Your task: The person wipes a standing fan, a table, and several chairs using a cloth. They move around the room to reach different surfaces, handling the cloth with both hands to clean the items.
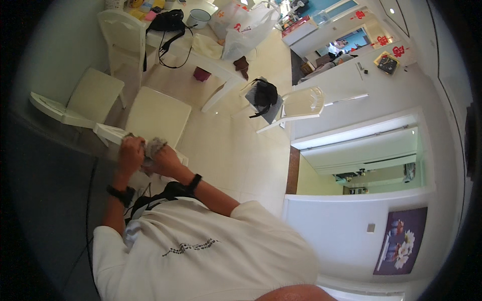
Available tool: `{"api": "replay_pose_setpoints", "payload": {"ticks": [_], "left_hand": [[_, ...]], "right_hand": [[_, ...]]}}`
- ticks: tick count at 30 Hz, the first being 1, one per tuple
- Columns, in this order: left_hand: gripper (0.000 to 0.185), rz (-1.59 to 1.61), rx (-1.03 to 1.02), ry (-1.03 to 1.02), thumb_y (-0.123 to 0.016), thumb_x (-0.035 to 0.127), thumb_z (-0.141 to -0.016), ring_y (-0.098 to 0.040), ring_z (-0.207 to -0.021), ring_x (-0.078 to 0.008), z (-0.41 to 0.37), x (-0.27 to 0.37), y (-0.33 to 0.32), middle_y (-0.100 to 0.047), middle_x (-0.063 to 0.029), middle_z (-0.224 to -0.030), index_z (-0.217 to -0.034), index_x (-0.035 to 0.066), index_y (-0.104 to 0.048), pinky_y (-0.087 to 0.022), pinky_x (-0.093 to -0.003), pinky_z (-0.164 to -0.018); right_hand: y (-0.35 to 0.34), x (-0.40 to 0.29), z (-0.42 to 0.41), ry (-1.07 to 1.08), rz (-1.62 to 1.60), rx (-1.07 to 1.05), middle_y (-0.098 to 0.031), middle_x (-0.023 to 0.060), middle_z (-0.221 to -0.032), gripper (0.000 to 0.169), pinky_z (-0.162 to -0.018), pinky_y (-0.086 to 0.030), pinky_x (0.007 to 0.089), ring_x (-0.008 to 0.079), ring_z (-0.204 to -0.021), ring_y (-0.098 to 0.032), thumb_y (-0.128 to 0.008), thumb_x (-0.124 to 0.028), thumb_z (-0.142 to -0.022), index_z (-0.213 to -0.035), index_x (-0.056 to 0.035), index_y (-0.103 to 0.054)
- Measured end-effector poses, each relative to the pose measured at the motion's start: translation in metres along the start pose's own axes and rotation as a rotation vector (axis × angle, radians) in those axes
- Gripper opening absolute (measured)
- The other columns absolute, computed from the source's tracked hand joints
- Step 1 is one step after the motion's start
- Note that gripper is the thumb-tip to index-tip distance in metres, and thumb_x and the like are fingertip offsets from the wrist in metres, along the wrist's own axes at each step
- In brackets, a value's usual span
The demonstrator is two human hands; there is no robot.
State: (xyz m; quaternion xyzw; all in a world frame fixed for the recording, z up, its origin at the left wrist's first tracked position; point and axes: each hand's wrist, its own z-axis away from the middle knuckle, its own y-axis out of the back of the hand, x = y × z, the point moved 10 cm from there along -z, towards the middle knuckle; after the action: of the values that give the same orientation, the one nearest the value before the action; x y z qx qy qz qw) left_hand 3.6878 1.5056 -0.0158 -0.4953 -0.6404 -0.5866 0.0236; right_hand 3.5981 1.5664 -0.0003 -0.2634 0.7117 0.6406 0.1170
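Note:
My left hand (131, 155) grips one side of a bunched grey cloth (155, 146), and my right hand (167, 161) holds its other side. Both hands are close together in front of my body, above the back of a white chair (158, 114) whose pale seat lies just beyond them. The cloth is crumpled, and my fingers hide part of it. A black band circles each wrist.
Another white chair (96, 96) stands to the left. Beyond is a white table (222, 67) with a black bag, a pot and plastic bags. A chair (305, 101) by the wall carries a black bag (265, 94). A doorway opens at right.

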Motion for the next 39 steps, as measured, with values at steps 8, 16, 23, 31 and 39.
{"api": "replay_pose_setpoints", "payload": {"ticks": [8, 16, 23, 31, 39], "left_hand": [[0.022, -0.233, -0.131, 0.035, -0.054, 0.021, -0.096, -0.066, -0.080, -0.0387, -0.039, -0.104, 0.010, -0.068, -0.0179, -0.094, -0.094, 0.003, -0.067, -0.051, -0.0507, -0.075], [0.035, 0.038, -0.474, 0.084, -0.054, 0.034, -0.099, -0.069, -0.091, -0.0407, -0.045, -0.009, -0.060, -0.071, -0.0200, -0.097, -0.097, 0.003, -0.070, -0.055, -0.0498, -0.080], [0.045, -0.039, -0.296, 0.143, -0.048, 0.042, -0.102, -0.067, -0.086, -0.0441, -0.061, -0.061, -0.027, -0.071, -0.0234, -0.092, -0.100, 0.002, -0.068, -0.052, -0.0543, -0.080], [0.050, 0.110, 0.055, 0.450, -0.042, 0.048, -0.103, -0.066, -0.085, -0.0432, -0.057, -0.171, 0.022, -0.071, -0.0199, -0.088, -0.111, 0.007, -0.071, -0.051, -0.0538, -0.077], [0.045, 0.157, 0.016, 0.494, -0.044, 0.044, -0.100, -0.066, -0.088, -0.0438, -0.063, -0.163, 0.025, -0.072, -0.0183, -0.090, -0.104, 0.010, -0.074, -0.052, -0.0527, -0.079]], "right_hand": [[-0.035, -0.040, -0.055, -0.245, -0.004, 0.159, -0.062, 0.0249, -0.119, 0.055, -0.103, -0.041, 0.0477, 0.0409, -0.114, -0.054, -0.074, -0.033, -0.081, -0.117, 0.0069, -0.061], [0.000, 0.050, 0.057, -0.580, 0.074, 0.487, -0.066, 0.0286, -0.078, 0.042, -0.070, -0.052, 0.0548, 0.0461, -0.075, -0.065, -0.067, -0.035, -0.083, -0.080, 0.0067, -0.068], [0.000, 0.109, 0.106, -0.766, 0.238, 0.243, -0.067, 0.0268, -0.087, 0.048, -0.074, -0.052, 0.0548, 0.0457, -0.084, -0.065, -0.064, -0.042, -0.089, -0.082, 0.0047, -0.065], [-0.015, 0.017, -0.022, -0.478, 0.244, 0.218, -0.067, 0.0260, -0.086, 0.056, -0.072, -0.054, 0.0500, 0.0422, -0.080, -0.066, -0.064, -0.050, -0.086, -0.084, 0.0051, -0.068], [-0.033, -0.009, -0.091, -0.477, 0.174, 0.148, -0.069, 0.0224, -0.087, 0.062, -0.073, -0.056, 0.0463, 0.0389, -0.085, -0.069, -0.064, -0.058, -0.086, -0.091, 0.0029, -0.072]]}}
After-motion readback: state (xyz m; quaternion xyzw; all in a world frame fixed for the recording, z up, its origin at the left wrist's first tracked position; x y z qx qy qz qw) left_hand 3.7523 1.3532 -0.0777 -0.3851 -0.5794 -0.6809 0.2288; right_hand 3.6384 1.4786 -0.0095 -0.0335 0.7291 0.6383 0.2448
